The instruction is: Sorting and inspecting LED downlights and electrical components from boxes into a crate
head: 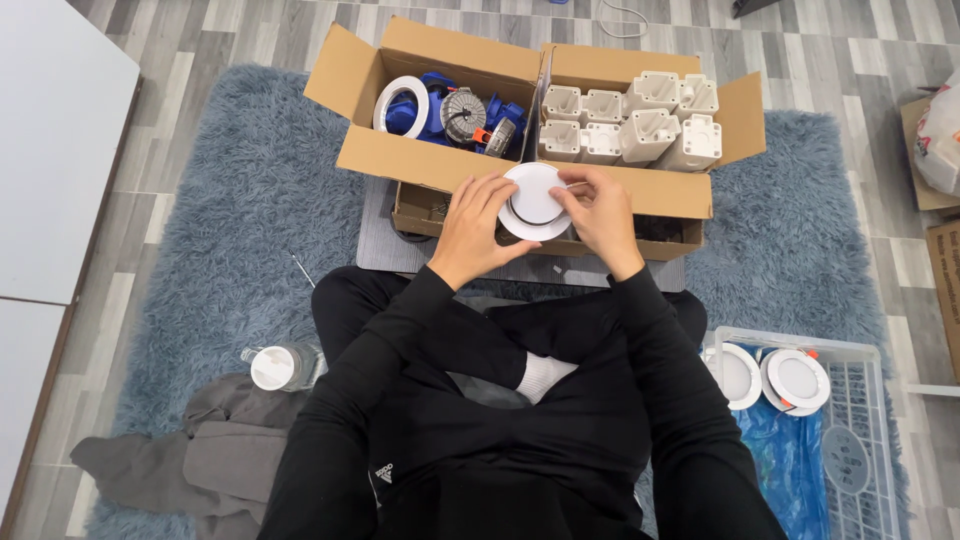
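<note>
I sit cross-legged on a rug and hold a round white lamp fixture [533,198] in both hands, just above my lap. My left hand [476,226] grips its left rim. My right hand [598,212] grips its right side, with the fingers pressed on a thin wire clip. Beyond my hands stands an open cardboard box [420,160]. Its left half holds blue-wrapped parts and a white ring [401,105]; its right half holds several white plastic housings [630,125]. A lower, smaller box [415,212] sits under my hands.
A white plastic basket [865,400] at my right holds two round white lamps [795,380] on blue plastic. A clear bottle [283,366] and grey clothing [200,460] lie at my left. A grey shaggy rug [240,230] covers the floor; a white table [50,140] stands far left.
</note>
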